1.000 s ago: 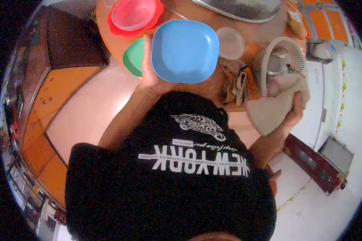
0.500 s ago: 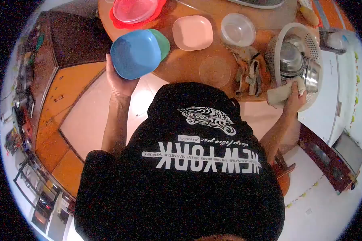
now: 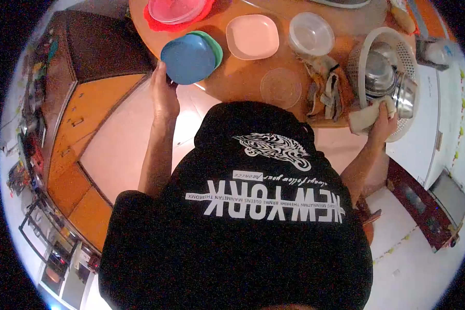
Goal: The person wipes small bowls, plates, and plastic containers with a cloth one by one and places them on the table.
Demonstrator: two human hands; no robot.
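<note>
A blue square dish point(image 3: 188, 59) is tilted at the table's left edge, overlapping a green dish point(image 3: 212, 47) behind it. My left hand point(image 3: 164, 95) grips the blue dish's lower left rim with its fingers. A folded beige cloth point(image 3: 365, 118) is held in my right hand point(image 3: 383, 124), beside the white perforated basket point(image 3: 368, 54). Inside that basket lie steel bowls point(image 3: 380, 73) and a steel cup point(image 3: 405, 98). A pink square dish point(image 3: 252, 36) rests flat to the right of the green one.
On the wooden table point(image 3: 237, 80) are a clear round bowl point(image 3: 311, 34), a clear lid point(image 3: 280, 88), a crumpled patterned cloth point(image 3: 325, 88) and a red bowl point(image 3: 175, 10) at the back left. A metal tray edge point(image 3: 346, 3) shows at the top.
The blue dish has moved left from in front of my chest to beside the green dish, uncovering the pink dish. My right hand has lowered the cloth, now bunched, against the basket.
</note>
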